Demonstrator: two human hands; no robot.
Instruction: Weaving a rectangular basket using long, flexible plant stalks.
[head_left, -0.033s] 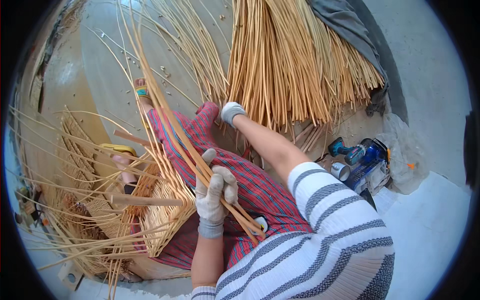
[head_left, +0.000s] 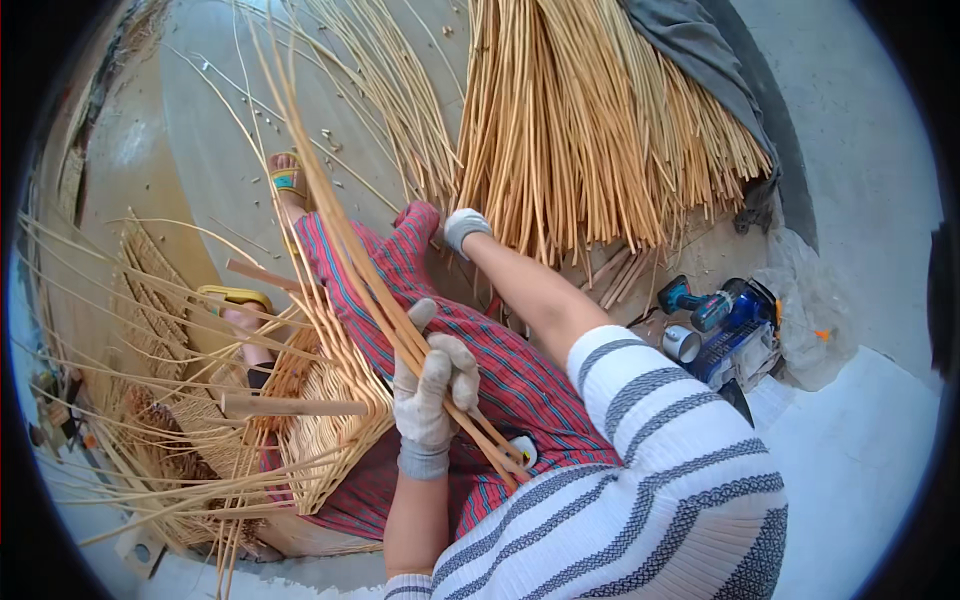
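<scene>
My left hand [head_left: 428,390], in a pale glove with a grey cuff, is closed around several long willow rods [head_left: 350,250]. Their thick ends rest near my lap, and the thin ends rise past the upper left. Beside it, on my left, sits a partly woven willow basket [head_left: 335,415] with long loose rods fanning out. A short thick stick [head_left: 295,405] juts across it. My right hand [head_left: 466,229], also gloved, is stretched forward by the lower edge of a big rod pile [head_left: 580,130]. It looks closed, its fingers turned away from view; what it holds is hidden.
A thinner spread of rods [head_left: 385,90] lies left of the pile, with small offcuts on the floor. To the right are a teal cordless drill [head_left: 690,300], a blue tool [head_left: 735,325], a metal cup [head_left: 682,343] and clear plastic [head_left: 805,310]. Grey cloth [head_left: 690,70] partly covers the pile.
The view has shifted very slightly. Both hands keep their places, the left still gripping the willow rods.
</scene>
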